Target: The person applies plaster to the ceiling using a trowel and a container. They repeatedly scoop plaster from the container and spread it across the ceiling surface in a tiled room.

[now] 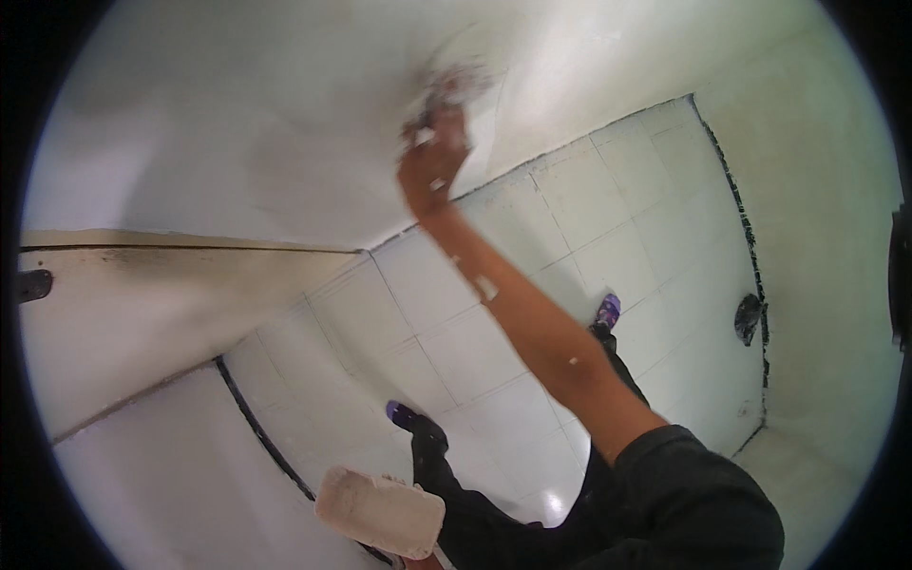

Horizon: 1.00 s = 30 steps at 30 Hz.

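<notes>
My right arm, in a short black sleeve and flecked with white, stretches up to the pale wall [266, 123]. At its end my right hand [433, 161] is closed around something smeared by motion; its kind cannot be made out. Low in the head view, a rectangular pan [375, 511], pinkish white and caked, is held up in front of my legs. Only a little of my left hand [421, 562] shows below the pan, which hides most of the fingers.
My feet, in purple footwear [403, 414], stand apart on the pale tiled floor [484, 361]. A crumpled black thing [749, 320] lies by the right wall [817, 237]. At the left is a cream door [161, 294] with a dark handle [36, 285]. Dark strips edge the floor.
</notes>
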### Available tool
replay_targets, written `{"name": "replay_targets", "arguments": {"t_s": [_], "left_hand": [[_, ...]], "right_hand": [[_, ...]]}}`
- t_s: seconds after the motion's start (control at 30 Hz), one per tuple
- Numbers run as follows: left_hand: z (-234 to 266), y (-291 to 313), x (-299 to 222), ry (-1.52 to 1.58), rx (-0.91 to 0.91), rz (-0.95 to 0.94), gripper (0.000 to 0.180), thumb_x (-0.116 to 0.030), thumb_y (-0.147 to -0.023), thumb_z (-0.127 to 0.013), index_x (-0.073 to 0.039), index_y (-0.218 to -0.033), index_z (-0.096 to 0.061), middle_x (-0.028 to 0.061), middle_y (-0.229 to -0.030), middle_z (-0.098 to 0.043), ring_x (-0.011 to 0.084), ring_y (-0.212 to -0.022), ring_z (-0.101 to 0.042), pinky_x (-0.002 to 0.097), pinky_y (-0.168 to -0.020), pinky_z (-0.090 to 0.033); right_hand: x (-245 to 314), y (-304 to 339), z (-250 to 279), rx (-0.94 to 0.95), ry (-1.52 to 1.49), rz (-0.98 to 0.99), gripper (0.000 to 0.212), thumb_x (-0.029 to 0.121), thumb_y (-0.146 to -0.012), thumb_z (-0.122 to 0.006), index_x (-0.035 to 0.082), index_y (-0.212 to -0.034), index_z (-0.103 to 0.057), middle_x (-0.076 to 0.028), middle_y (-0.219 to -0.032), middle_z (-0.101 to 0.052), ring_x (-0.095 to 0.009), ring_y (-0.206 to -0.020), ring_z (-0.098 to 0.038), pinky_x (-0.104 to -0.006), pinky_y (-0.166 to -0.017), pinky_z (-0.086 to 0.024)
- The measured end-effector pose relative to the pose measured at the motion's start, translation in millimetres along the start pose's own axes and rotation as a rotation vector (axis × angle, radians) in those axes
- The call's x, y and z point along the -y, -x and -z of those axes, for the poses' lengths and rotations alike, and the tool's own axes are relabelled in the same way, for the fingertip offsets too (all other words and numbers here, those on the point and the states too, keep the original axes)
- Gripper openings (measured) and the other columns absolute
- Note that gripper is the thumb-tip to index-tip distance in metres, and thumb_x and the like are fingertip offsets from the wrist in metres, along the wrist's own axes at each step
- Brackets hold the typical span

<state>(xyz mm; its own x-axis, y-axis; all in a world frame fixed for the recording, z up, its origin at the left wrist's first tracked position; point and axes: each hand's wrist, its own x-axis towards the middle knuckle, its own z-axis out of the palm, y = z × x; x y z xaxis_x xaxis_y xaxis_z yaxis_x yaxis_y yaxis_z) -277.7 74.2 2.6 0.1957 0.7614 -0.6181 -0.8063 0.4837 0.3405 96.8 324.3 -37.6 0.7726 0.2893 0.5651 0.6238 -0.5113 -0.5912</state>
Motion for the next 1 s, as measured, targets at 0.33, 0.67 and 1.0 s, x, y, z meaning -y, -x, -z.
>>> {"name": "replay_targets", "arguments": {"t_s": [0.33,0.67,1.0], "left_hand": [[-14,8,41,-0.014,-0.048,0.013,0.054,-0.044,-0.081,-0.040,-0.010,-0.122,-0.031,0.0108,-0.120,-0.039,0.0250,-0.109,-0.039,0.0415,-0.091,-0.033],[9,8,16,0.073,-0.060,-0.028,0.053,-0.044,-0.082,-0.039,-0.011,-0.122,-0.031,0.0105,-0.120,-0.039,0.0242,-0.109,-0.039,0.0402,-0.090,-0.034],[-67,17,1,-0.002,0.119,-0.122,0.052,-0.043,-0.083,-0.038,-0.011,-0.122,-0.031,0.0101,-0.120,-0.039,0.0234,-0.109,-0.039,0.0390,-0.089,-0.036]], "right_hand": [[-86,-43,63,-0.238,-0.690,-0.398,0.021,0.006,-0.081,-0.041,-0.003,-0.096,-0.053,-0.007,-0.080,-0.051,-0.010,-0.072,-0.048,-0.0201,-0.061,-0.042],[64,57,31,0.160,-0.724,-0.132,0.035,-0.007,-0.074,-0.042,0.003,-0.106,-0.054,-0.006,-0.084,-0.057,-0.012,-0.074,-0.051,-0.0232,-0.062,-0.046],[8,82,301,0.845,-1.236,-0.381,0.052,0.025,-0.074,-0.058,-0.005,-0.112,-0.039,-0.017,-0.110,-0.046,-0.028,-0.102,-0.047,-0.0412,-0.087,-0.038]]}}
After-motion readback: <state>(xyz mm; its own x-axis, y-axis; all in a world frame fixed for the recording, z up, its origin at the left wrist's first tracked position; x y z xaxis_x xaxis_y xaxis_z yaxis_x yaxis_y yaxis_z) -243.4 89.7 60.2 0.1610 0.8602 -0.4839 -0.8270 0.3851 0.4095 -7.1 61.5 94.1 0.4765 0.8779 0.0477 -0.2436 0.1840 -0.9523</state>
